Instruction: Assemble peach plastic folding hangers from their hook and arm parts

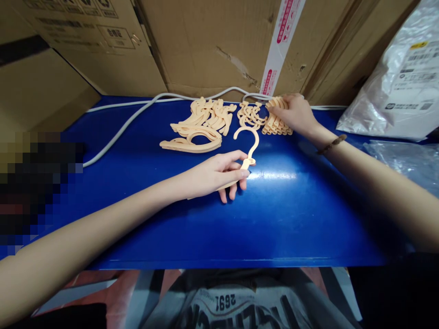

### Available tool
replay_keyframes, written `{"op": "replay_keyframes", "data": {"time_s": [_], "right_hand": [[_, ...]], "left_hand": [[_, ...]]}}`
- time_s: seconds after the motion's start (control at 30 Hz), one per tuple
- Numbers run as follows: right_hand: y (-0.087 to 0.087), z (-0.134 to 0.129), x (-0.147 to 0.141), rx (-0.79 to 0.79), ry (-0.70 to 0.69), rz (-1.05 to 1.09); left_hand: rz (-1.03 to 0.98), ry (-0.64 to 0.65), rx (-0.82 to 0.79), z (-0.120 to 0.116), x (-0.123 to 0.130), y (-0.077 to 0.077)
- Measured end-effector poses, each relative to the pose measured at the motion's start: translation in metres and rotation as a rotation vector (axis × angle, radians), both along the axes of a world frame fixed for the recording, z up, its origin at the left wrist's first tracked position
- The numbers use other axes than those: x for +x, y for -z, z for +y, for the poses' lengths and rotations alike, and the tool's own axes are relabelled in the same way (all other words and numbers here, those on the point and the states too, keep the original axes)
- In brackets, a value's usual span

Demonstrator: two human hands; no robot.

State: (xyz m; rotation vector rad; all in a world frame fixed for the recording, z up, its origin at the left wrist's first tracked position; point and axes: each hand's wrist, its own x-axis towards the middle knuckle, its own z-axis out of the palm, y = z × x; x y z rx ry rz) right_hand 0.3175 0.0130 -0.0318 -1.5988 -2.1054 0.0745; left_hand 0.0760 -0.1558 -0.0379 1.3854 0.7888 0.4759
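Note:
My left hand (228, 171) is closed round a cream plastic hanger piece, with its hook (254, 139) standing up toward the back. At the back right, my right hand (297, 112) has its fingers on a row of small cream pieces (276, 122); its fingertips are partly hidden, and whether it grips one does not show. Just left of that row lies a pile of loose hooks (250, 115). Curved cream arm pieces (212, 114) are heaped further left, and several longer ones (192, 145) lie stacked in front of them.
The blue table (219, 228) has cardboard boxes (212, 45) along its back. A white cable (128, 121) runs across the back left. At the right are a white plastic package (394, 87) and a clear bag (408, 160). A pixelated dark area covers the left edge.

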Motion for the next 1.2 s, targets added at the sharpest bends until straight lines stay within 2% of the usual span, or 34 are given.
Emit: {"op": "replay_keyframes", "data": {"time_s": [0.47, 1.2], "right_hand": [[0.0054, -0.0025, -0.0028, -0.008, 0.011, 0.076], [-0.0036, -0.0088, -0.0090, -0.038, 0.066, 0.012]], "left_hand": [[0.005, -0.002, -0.003, 0.0001, 0.0000, -0.0008], [0.023, 0.004, -0.001, -0.0002, 0.0000, -0.0026]]}}
